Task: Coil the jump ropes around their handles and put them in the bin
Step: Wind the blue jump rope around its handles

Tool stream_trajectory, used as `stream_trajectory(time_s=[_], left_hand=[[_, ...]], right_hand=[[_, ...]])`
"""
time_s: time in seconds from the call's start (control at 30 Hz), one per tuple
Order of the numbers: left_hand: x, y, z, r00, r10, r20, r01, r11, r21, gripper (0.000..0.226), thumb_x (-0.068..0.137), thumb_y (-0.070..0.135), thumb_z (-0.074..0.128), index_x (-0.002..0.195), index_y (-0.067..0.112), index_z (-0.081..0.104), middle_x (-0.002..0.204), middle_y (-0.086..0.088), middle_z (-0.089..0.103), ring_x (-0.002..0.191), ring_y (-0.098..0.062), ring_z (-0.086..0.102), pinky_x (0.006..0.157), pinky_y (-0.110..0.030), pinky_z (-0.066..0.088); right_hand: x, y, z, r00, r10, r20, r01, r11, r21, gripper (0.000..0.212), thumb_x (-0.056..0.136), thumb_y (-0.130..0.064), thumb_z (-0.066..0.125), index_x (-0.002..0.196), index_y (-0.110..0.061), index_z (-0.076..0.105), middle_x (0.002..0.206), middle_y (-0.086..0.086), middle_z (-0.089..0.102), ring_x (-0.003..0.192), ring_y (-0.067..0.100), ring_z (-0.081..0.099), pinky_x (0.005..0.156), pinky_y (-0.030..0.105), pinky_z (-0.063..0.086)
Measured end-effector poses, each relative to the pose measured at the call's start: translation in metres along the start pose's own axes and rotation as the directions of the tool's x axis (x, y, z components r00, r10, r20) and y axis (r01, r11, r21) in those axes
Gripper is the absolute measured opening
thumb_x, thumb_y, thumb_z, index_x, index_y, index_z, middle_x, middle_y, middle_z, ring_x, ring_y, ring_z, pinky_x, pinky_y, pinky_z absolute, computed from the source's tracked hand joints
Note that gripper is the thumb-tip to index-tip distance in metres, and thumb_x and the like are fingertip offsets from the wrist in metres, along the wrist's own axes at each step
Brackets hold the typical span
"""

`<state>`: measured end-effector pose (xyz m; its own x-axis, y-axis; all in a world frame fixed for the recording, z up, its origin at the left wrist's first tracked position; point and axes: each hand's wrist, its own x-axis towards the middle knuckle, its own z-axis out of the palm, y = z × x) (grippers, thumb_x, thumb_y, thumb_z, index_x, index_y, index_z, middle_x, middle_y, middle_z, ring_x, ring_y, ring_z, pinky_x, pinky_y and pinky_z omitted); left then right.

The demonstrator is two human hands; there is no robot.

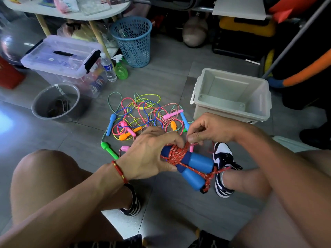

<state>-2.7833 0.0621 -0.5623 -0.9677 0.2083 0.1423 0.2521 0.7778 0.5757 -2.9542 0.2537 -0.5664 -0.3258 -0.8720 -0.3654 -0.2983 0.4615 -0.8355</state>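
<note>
Blue handles: two; bin: one.

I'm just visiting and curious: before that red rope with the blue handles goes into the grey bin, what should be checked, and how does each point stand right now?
1. Two blue handles held together: ok, the left hand grips them side by side.
2. Red rope coiled round the handles: ok so far, several turns sit near the grip.
3. Rope end secured: not ok, the right hand pinches the rope at the coil, and a loose length hangs past the handle ends.
4. Grey bin open and within reach: ok, no lid, just beyond the right hand.
5. Room inside the bin: ok, nothing shows inside.
6. Held rope free of the rope pile: cannot tell, the hands hide that spot.
</note>
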Motion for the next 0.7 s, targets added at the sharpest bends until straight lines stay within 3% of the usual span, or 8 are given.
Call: stream_trajectory(time_s=[0.07,0.17,0.23,0.33,0.4,0.5,0.6,0.7], left_hand=[[-0.001,0.005,-0.006,0.993,-0.108,0.042,0.115,0.962,-0.250,0.069,0.062,0.032,0.092,0.123,0.038,0.061,0.105,0.016,0.071,0.094,-0.001,0.061,0.093,-0.019,0.044],[0.001,-0.003,-0.014,0.953,-0.302,0.012,0.223,0.677,-0.701,0.057,0.071,0.016,0.087,0.124,0.031,0.069,0.107,0.000,0.075,0.091,-0.014,0.067,0.087,-0.038,0.057],[0.005,-0.012,-0.018,0.886,-0.463,-0.022,0.268,0.550,-0.791,0.045,0.076,0.016,0.083,0.120,0.022,0.073,0.110,-0.016,0.074,0.094,-0.024,0.069,0.092,-0.053,0.055],[0.007,-0.021,-0.018,0.796,-0.604,-0.030,0.344,0.494,-0.798,0.030,0.083,0.003,0.078,0.112,0.010,0.074,0.110,-0.025,0.072,0.090,-0.021,0.068,0.098,-0.050,0.053],[0.007,-0.024,-0.017,0.760,-0.649,-0.045,0.399,0.520,-0.755,0.023,0.085,0.005,0.077,0.107,0.012,0.076,0.104,-0.022,0.074,0.085,-0.019,0.068,0.093,-0.046,0.056],[0.005,-0.031,-0.012,0.731,-0.676,-0.091,0.453,0.581,-0.676,0.017,0.083,0.014,0.081,0.100,0.017,0.078,0.092,-0.015,0.076,0.075,-0.013,0.067,0.079,-0.037,0.060],[0.004,-0.030,-0.009,0.763,-0.633,-0.130,0.492,0.699,-0.519,0.016,0.081,0.024,0.084,0.094,0.029,0.077,0.082,-0.005,0.075,0.067,-0.006,0.064,0.061,-0.026,0.057],[0.007,-0.028,-0.008,0.760,-0.619,-0.196,0.567,0.780,-0.265,0.026,0.074,0.040,0.087,0.095,0.037,0.071,0.073,0.009,0.069,0.062,0.000,0.061,0.049,-0.013,0.046]], right_hand=[[-0.001,0.007,0.000,0.999,0.044,0.000,-0.044,0.999,0.027,0.014,0.089,-0.024,0.073,0.087,-0.012,0.078,0.079,0.018,0.072,0.070,0.015,0.058,0.067,0.028,0.048],[-0.004,0.003,0.004,0.990,0.060,-0.131,-0.047,0.994,0.095,0.043,0.096,0.010,0.056,0.067,-0.020,0.068,0.053,-0.017,0.062,0.051,-0.008,0.051,0.058,0.011,0.041],[-0.006,-0.007,0.014,0.992,0.007,-0.124,0.004,0.996,0.086,0.031,0.103,-0.007,0.054,0.082,-0.021,0.073,0.057,-0.015,0.057,0.052,-0.003,0.046,0.055,0.009,0.037],[-0.004,-0.020,0.035,0.992,-0.068,-0.106,0.067,0.998,-0.014,0.021,0.103,-0.024,0.058,0.110,-0.017,0.076,0.082,0.008,0.067,0.076,0.026,0.059,0.069,0.033,0.052],[-0.001,-0.024,0.044,0.985,-0.085,-0.148,0.075,0.995,-0.073,0.020,0.102,-0.021,0.058,0.109,-0.016,0.076,0.079,-0.004,0.071,0.075,0.020,0.064,0.077,0.039,0.054],[-0.002,-0.030,0.056,0.986,-0.074,-0.151,0.058,0.992,-0.109,0.026,0.106,-0.022,0.047,0.099,-0.018,0.072,0.054,-0.013,0.056,0.050,0.004,0.051,0.060,0.031,0.047],[-0.005,-0.031,0.069,0.987,-0.005,-0.163,-0.001,0.999,-0.041,0.029,0.108,-0.021,0.041,0.094,-0.014,0.066,0.055,-0.006,0.060,0.051,0.009,0.061,0.058,0.031,0.053],[-0.006,-0.036,0.074,0.968,0.014,-0.252,-0.026,0.999,-0.046,0.031,0.108,-0.021,0.041,0.085,-0.015,0.062,0.069,-0.005,0.064,0.063,0.004,0.061,0.074,0.040,0.057]])
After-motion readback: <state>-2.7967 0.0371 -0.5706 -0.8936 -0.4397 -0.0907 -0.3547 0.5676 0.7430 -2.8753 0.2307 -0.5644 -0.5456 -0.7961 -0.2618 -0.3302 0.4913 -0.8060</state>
